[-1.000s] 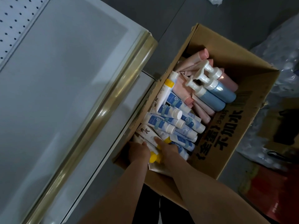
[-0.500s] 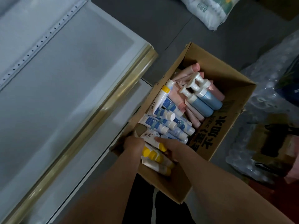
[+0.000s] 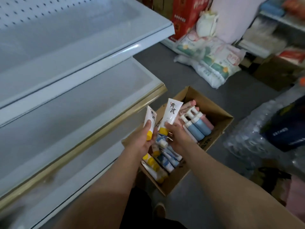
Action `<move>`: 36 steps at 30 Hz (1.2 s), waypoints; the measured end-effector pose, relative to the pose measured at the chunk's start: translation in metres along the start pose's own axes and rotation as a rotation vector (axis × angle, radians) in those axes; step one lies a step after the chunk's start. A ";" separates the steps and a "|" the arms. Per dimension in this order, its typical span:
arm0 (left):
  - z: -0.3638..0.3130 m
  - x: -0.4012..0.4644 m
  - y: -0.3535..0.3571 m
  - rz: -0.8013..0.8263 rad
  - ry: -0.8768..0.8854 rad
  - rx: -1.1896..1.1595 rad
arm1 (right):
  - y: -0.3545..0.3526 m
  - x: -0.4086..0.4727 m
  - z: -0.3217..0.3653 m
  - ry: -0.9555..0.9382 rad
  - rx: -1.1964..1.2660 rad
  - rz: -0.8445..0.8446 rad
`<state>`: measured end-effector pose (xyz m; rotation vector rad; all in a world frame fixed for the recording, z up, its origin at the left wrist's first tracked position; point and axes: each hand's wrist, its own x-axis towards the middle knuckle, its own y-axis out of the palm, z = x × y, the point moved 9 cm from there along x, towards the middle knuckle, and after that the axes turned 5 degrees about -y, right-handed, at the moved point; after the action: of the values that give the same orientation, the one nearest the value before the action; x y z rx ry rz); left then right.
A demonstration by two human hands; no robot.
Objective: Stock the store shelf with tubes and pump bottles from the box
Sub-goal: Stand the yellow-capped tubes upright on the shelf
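My left hand (image 3: 143, 139) grips a white tube with a yellow cap (image 3: 150, 120), cap down. My right hand (image 3: 177, 136) holds a second, larger white tube with a yellow cap (image 3: 171, 115), also cap down. Both tubes are lifted above the open cardboard box (image 3: 221, 116) on the floor. Inside the box lie several blue-and-white tubes (image 3: 166, 160), more yellow-capped tubes (image 3: 152, 164), pink tubes (image 3: 189, 104) and blue and pink pump bottles (image 3: 196, 128). The white store shelves (image 3: 69, 103) stand empty at the left.
A gold strip (image 3: 102, 133) edges the middle shelf. Bags of goods (image 3: 209, 63) lie on the grey floor behind the box, red cartons (image 3: 183, 15) beyond them. Wrapped water bottles (image 3: 250, 139) and a dark bag (image 3: 287, 126) sit at the right.
Both hands have come up out of the box, each with a yellow-capped white tube. The view has lifted, showing more shelves and the floor behind.
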<state>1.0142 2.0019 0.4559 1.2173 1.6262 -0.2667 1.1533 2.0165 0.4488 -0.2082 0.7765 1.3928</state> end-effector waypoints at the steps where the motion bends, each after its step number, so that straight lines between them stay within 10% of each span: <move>1: -0.008 -0.007 0.003 0.028 0.029 -0.017 | 0.008 -0.003 0.012 -0.041 -0.014 0.017; 18: -0.239 -0.220 -0.150 -0.070 0.819 -0.054 | 0.288 -0.122 0.116 -0.465 -0.069 0.468; 36: -0.401 -0.323 -0.394 -0.415 1.086 -0.088 | 0.603 -0.152 0.034 -0.539 -0.404 0.660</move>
<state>0.4417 1.9080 0.7460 0.9735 2.7929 0.2793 0.6079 2.0368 0.7486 0.1326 0.0920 2.1067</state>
